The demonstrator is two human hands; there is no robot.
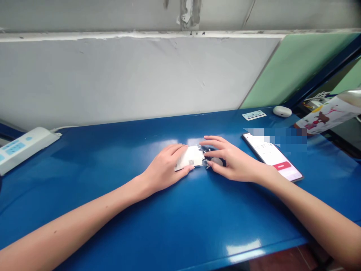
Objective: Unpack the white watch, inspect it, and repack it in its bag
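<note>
A small flat white packet [189, 157], with a clear plastic edge at its right end and a small printed square, lies on the blue table. My left hand [166, 165] grips it from the left, thumb along the near edge and fingers over the far edge. At the packet's right end is my right hand [229, 160], its fingers spread and the fingertips at the clear plastic. Between its thumb and forefinger shows a round grey disc [217, 162] with something dark around it, partly hidden by the hand. I cannot tell whether the disc is attached to the packet.
A lit phone [272, 156] lies right of my right hand, close to the forearm. Farther back are a printed card [254, 115] and a white earbud case [282, 111]. A labelled bottle [332, 111] leans at the right edge. A white power strip [28, 146] sits far left.
</note>
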